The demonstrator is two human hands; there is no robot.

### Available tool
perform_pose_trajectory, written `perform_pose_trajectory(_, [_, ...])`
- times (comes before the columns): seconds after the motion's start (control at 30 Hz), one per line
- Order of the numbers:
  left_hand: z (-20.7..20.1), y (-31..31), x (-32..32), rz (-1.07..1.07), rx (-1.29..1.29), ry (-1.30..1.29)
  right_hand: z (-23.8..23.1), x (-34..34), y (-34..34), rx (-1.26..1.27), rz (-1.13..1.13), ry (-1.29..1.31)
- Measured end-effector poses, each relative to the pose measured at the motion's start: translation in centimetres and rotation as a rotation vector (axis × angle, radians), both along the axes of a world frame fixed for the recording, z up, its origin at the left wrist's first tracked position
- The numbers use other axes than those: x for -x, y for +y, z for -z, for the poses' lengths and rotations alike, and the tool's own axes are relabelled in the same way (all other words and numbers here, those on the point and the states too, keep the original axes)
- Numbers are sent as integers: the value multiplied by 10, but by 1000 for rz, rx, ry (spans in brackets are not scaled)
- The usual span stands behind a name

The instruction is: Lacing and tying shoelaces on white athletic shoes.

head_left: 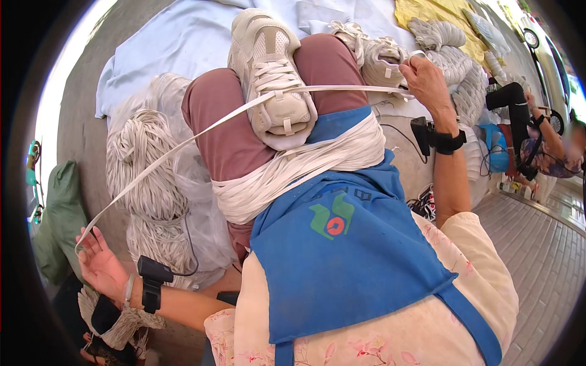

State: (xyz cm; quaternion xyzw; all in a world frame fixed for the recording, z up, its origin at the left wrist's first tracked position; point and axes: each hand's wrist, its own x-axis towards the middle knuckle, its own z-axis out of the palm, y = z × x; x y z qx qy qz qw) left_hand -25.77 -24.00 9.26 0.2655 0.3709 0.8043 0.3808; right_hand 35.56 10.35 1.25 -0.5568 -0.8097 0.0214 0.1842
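A beige-grey sneaker [267, 55] is wedged between my knees, its toe pointing away and its tongue toward me. A long cream shoelace [238, 111] crosses the sneaker near the tongue, stretched out to both sides. At the lower left, my left hand [104, 268] holds one end of it at the fingertips, palm up. My right hand [425, 85], closed in a fist, grips the lace on the right beside another sneaker [386, 58]. A thick bundle of cream laces [293, 174] lies across my lap over a blue apron [342, 268].
Large hanks of laces [146, 165] with clear plastic sit at my left. Several more sneakers and pale shoe parts [455, 67] lie at the right on light blue cloth. A green sack [64, 213] stands far left. Another person [549, 143] sits at the far right.
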Motion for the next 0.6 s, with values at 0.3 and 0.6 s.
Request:
perform_pose_trajectory(0.3, [4,80,-84,422,-234,-166,-41,91,-33,49,-171,157])
perform_pose_trajectory(0.6, [36,176,-247,382,576,546,-20,148,-70,121,-456,378])
